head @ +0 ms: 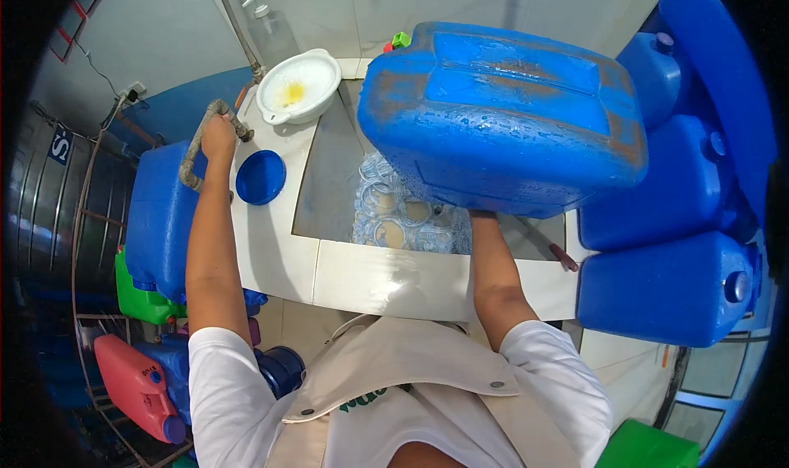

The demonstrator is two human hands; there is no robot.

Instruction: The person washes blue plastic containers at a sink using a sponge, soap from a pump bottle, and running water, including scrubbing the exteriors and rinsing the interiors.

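My left hand (220, 136) is closed around a bent, worn grey pipe (198, 141) at the left side of the tiled counter. A big blue plastic jerrycan (511, 110), wet and scuffed with brown marks, is tipped over the sunken grey basin (327, 178). My right forearm (496, 252) reaches beneath this jerrycan, which hides my right hand, so its grip does not show. Under the jerrycan, a bluish-white mat of rings and strands (400, 212) lies in the basin. A round blue lid (261, 177) rests on the counter beside my left arm.
A white plastic bowl (327, 86) of suds with a yellow patch stands at the back left, near a clear pump bottle (271, 36). Several blue jerrycans (653, 289) crowd the right side. A brown-handled tool (562, 255) crosses the basin's edge. A red jerrycan (132, 382) sits lower left.
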